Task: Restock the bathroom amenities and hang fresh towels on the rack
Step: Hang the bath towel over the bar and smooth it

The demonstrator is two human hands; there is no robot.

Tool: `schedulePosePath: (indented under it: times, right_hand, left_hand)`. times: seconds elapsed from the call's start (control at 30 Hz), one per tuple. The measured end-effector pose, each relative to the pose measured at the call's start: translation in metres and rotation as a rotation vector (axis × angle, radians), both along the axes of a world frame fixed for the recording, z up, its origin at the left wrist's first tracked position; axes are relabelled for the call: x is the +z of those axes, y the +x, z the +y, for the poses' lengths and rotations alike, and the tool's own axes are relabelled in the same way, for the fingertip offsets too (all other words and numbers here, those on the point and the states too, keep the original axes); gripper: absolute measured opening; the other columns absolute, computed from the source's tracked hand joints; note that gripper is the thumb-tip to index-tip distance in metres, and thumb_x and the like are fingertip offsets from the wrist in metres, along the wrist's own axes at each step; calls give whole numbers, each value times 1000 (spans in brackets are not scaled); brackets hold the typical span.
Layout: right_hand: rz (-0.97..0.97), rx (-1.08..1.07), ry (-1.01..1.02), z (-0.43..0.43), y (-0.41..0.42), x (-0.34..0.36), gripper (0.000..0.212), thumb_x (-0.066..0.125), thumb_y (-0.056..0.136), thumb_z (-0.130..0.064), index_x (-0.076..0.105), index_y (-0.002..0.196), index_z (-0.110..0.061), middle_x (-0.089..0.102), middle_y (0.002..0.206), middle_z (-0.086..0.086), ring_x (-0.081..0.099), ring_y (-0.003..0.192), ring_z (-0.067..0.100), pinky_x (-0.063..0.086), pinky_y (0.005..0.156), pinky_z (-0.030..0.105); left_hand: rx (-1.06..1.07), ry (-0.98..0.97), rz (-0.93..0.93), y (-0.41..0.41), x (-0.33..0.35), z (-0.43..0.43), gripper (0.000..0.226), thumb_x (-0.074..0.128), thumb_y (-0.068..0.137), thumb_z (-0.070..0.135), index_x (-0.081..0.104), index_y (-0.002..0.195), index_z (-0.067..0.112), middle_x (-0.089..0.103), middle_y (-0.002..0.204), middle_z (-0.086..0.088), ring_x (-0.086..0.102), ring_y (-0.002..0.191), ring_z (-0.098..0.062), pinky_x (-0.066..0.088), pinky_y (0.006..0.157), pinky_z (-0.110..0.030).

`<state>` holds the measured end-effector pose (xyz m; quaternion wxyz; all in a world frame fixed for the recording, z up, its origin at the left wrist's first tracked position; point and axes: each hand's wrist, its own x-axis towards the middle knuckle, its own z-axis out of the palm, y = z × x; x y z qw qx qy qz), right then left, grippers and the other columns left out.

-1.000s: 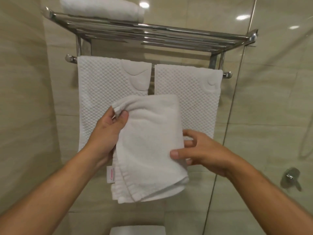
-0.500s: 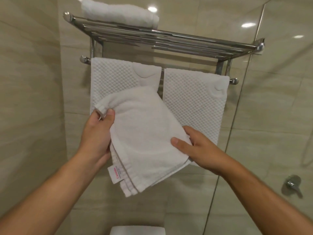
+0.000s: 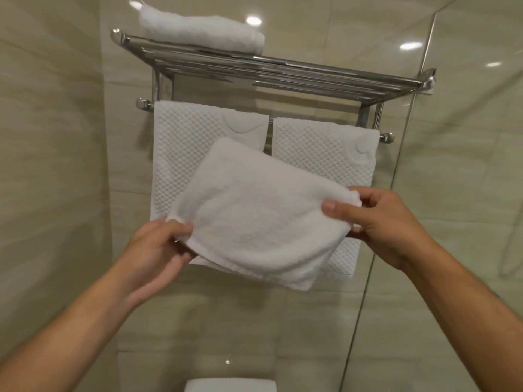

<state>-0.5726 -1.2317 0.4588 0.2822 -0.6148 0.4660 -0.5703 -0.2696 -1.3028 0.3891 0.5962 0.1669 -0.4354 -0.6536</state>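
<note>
White folded terry towel [image 3: 254, 219], pinched at opposite corners by left hand [image 3: 158, 247] and right hand [image 3: 379, 224], held before two hung waffle towels [image 3: 195, 154] under chrome rack [image 3: 283, 69]; next: lift onto shelf, fold kept flat.

Just the one view here: a head-worn wide-angle cam, facing the tiled wall [image 3: 51, 165] and angled up enough that you see the towel rack [image 3: 283, 72] shelf from underneath (bars bow a bit from the lens). It's close in, with the left hand [image 3: 158, 247] and right hand [image 3: 387, 224] reaching up from the bottom corners and gripping the folded towel [image 3: 254, 222] mid-frame.
</note>
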Motion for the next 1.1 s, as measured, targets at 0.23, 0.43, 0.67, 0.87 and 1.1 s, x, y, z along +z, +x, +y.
schedulePosePath:
  times: [0.23,0.43,0.67,0.87,1.1]
  right_hand:
    - [161,38,-30,8,15,17,30,85,70,-15,74,97,-6,79,89,7,77,82,21,58,63,24]
    - [185,45,-75,14,15,28,29,83,71,-18,73,96,-7,78,90,7,76,84,21,61,67,31]
    - [-192,122,-170,10,7,22,13,67,70,-9,60,82,-5,62,77,9,63,67,19,52,54,28]
    - [-71,-24,-264,4,-6,19,16,65,74,-23,60,80,-9,52,78,8,47,71,22,37,61,31]
    - [-73,-84,-249,3,-45,21,16,62,89,-2,56,74,-5,54,73,12,53,63,18,49,53,24]
  left_hand:
    - [-254,-135,-483,18,2,8,91,103,29,32,73,112,10,73,114,-19,73,99,-34,62,71,-37]
    - [77,-233,-392,2,33,11,80,99,35,54,79,101,15,75,111,-16,74,98,-33,61,69,-36]
    - [158,-233,-387,-20,49,24,81,94,31,64,79,96,18,77,105,-12,76,91,-29,61,64,-34]
    - [296,-234,-497,-42,67,27,61,84,56,69,80,88,17,79,87,-2,77,78,-19,56,54,-23]
    - [428,-268,-518,-61,79,24,25,67,84,42,73,96,22,78,81,8,73,65,-6,54,54,-22]
